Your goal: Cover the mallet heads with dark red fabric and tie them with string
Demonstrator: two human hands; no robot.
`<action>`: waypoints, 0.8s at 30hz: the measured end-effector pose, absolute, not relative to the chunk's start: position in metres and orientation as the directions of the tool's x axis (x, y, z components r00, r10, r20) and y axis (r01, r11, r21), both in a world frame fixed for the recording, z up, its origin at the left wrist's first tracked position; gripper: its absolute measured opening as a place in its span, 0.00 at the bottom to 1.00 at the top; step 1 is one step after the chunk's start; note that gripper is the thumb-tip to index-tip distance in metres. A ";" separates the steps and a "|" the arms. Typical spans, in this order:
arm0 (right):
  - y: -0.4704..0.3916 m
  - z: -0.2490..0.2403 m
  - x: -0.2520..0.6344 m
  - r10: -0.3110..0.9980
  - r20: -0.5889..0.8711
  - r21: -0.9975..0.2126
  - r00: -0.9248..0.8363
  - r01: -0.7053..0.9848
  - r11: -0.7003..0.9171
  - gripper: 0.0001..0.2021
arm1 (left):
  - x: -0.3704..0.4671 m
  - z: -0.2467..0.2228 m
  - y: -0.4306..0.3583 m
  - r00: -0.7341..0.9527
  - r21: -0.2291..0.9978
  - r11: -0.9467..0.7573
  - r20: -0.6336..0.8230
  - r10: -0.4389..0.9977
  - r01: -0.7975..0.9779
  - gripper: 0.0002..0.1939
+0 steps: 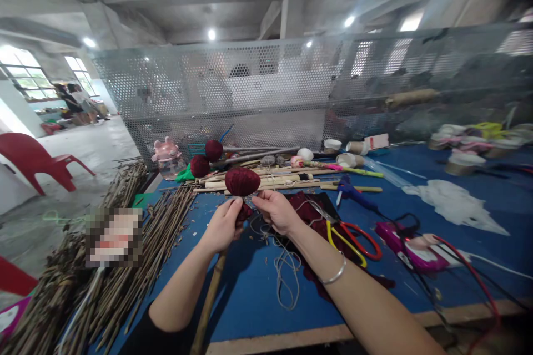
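Observation:
A dark red cloth-covered ball (242, 182) sits on top of a brown wooden stick (209, 305), which leans down toward the table's front edge. My left hand (222, 223) is closed around the stick just under the ball, where gathered red cloth shows. Just right of the ball's base, my right hand (275, 209) pinches a thin grey string, with its fingertips close to the gathered cloth. Loops of the grey string (288, 280) trail down onto the blue table. Beside my right forearm lie scissors (361, 239) with red and yellow handles, on dark red cloth (302, 208).
Bundles of thin twigs (137, 266) lie at the left. Two more red balls on sticks (214, 150) rest behind, near a pink bottle (167, 158). A blue glue gun (353, 195), a purple power strip (410, 247), cables and white plastic (458, 205) occupy the right side.

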State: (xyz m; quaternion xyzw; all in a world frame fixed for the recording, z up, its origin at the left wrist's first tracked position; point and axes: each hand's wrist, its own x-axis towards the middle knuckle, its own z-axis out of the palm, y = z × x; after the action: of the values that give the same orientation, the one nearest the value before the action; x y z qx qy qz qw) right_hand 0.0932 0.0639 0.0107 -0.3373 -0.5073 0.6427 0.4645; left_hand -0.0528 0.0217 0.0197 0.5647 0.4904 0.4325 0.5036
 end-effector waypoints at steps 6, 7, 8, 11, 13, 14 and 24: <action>0.069 0.005 0.083 0.933 0.114 -0.957 -0.342 -0.291 0.010 0.26 | -0.047 0.013 0.017 0.422 0.867 0.326 -0.151 0.894 -0.378 0.22; 0.070 0.005 0.084 0.926 0.134 -0.957 -0.354 -0.290 0.028 0.28 | -0.047 0.011 0.018 0.488 0.820 0.390 -0.159 0.858 -0.419 0.22; 0.071 0.005 0.085 0.917 0.152 -0.956 -0.368 -0.291 0.042 0.30 | -0.046 0.008 0.018 0.555 0.772 0.449 -0.152 0.818 -0.450 0.22; 0.073 0.006 0.090 0.898 0.219 -0.948 -0.382 -0.300 0.103 0.31 | -0.046 0.001 0.022 0.673 0.683 0.555 -0.125 0.729 -0.475 0.23; 0.075 0.008 0.094 0.889 0.292 -0.930 -0.353 -0.322 0.177 0.30 | -0.047 -0.001 0.026 0.634 0.698 0.562 -0.199 0.747 -0.444 0.25; 0.076 0.008 0.096 0.885 0.325 -0.919 -0.335 -0.331 0.212 0.29 | -0.048 -0.001 0.028 0.582 0.718 0.551 -0.249 0.774 -0.426 0.27; 0.073 0.012 0.101 0.910 0.278 -0.960 -0.307 -0.104 0.259 0.29 | -0.075 0.050 0.056 -0.059 0.923 0.045 -0.024 0.998 0.383 0.27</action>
State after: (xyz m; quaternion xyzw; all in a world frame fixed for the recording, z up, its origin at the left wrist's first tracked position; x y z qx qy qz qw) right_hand 0.1012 0.0727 0.0116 -0.3237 -0.6225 0.5157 0.4917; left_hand -0.0748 0.0564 0.0499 0.5659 0.6100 0.3965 0.3877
